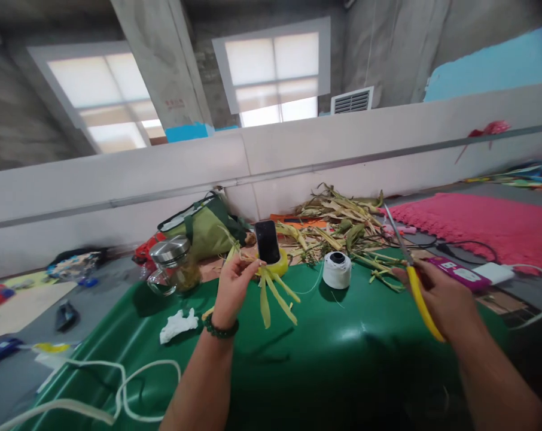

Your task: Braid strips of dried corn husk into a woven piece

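Between thumb and fingers, my left hand [234, 284] pinches a small bundle of pale yellow-green husk strips [273, 293], whose ends fan out downward over the green mat. To the right, my right hand [445, 293] grips a pair of scissors [421, 299] with yellow handles, blades pointing up and away. A phone [267, 240] stands upright just beyond the strips, by a yellow roll of tape [279, 266]. A spool of white thread [337, 270] stands on the mat between my hands, with a loose thread trailing from it.
Dried husks [343, 218] are heaped at the back. A glass jar [174, 266] and a green bag [208, 224] stand at left, near a crumpled tissue [178, 326]. White cable [122, 383] loops across the green mat [334, 359]. Pink fabric [481, 224] lies at right.
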Motion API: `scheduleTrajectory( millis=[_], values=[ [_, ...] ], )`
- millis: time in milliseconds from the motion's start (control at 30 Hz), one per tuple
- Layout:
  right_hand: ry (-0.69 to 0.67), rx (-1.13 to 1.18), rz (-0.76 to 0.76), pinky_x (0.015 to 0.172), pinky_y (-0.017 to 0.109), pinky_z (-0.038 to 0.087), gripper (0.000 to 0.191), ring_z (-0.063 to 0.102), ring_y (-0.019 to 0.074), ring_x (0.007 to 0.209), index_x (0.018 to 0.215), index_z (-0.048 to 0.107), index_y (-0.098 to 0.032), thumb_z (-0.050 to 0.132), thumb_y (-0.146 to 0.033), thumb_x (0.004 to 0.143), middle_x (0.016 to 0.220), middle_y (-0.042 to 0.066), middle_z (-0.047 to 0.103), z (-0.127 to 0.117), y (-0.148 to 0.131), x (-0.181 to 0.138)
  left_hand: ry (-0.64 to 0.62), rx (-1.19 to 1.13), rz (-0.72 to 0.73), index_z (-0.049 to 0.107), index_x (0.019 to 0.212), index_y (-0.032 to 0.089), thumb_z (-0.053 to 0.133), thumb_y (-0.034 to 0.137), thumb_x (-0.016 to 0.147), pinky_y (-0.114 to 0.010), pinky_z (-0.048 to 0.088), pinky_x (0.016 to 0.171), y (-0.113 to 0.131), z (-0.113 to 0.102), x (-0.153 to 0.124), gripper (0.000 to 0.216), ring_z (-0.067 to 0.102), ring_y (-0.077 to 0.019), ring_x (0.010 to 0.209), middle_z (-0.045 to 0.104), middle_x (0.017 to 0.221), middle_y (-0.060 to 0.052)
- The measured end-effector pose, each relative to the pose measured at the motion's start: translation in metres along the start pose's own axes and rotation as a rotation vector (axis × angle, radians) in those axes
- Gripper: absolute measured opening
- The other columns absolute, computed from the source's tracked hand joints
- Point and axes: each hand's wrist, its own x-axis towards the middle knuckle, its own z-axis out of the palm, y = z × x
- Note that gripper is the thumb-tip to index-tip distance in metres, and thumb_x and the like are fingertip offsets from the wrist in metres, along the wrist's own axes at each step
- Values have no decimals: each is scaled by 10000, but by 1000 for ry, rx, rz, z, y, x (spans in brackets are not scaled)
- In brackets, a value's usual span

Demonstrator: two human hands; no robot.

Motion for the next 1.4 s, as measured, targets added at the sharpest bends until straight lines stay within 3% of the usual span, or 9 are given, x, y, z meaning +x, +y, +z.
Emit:
scheduleTrajectory(
  millis=[100,333,467,600,733,800,900,1133,1400],
  values=[
    [-138,-359,66,583,452,437,436,650,359,652,966,669,-118,488,-494,841,804,242,683,4,31,30,-56,-176,-240,599,706,160,783,390,601,-217,515,563,-3,-7,9,313,615,-115,604,638,658,11],
    [-163,-429,-143,473,445,398,255,611,349,520,676,658,-217,535,-412,787,623,178,663,43,89,46,-91,-319,-362,499,664,173,814,310,571,-146,413,425,-15,-5,17,355,571,-75,467,590,539,50],
    [-34,-156,-399,513,395,427,239,607,279,570,947,691,-248,564,-363,781,750,124,692,39,28,27,-136,-430,-435,509,697,165,813,258,609,-189,517,512,-20,-2,18,329,646,-111,541,661,622,5],
    [-519,379,-624,602,284,489,714,600,164,623,1453,379,-197,498,-139,752,825,44,695,67,-80,-17,-225,-597,-466,521,732,155,765,183,691,-186,533,522,-24,3,17,250,676,-129,576,682,663,-30],
    [-952,340,-857,637,229,469,454,630,155,699,1145,674,-184,550,-86,720,818,24,720,103,-128,-25,-144,-744,-446,514,781,159,693,118,764,-155,512,486,-24,-2,21,184,640,-94,519,653,624,5],
    [-895,131,-854,620,231,441,253,625,162,678,886,736,-172,567,-72,726,751,44,721,105,-132,-6,-46,-800,-385,508,801,161,694,109,768,-137,507,495,-25,-7,25,196,602,-65,479,622,585,35],
    [-458,200,-735,681,260,450,209,634,186,784,887,732,-173,530,-220,859,862,88,728,97,-144,28,-19,-789,-289,525,891,161,749,149,734,-127,486,479,-30,-10,29,274,580,-57,459,597,567,56],
    [-814,1015,-517,562,266,482,331,608,156,598,775,719,-186,665,-511,747,620,17,665,133,-190,26,-221,-571,-305,540,1142,172,737,222,753,-163,427,449,-54,8,27,439,558,-78,471,626,636,36],
    [-529,1201,-256,462,228,446,331,522,99,463,629,693,-167,790,-479,573,524,-12,610,163,-168,35,-497,-257,-336,673,757,168,718,416,751,-209,295,418,-56,1,26,252,370,-74,431,452,483,45]
  ],
)
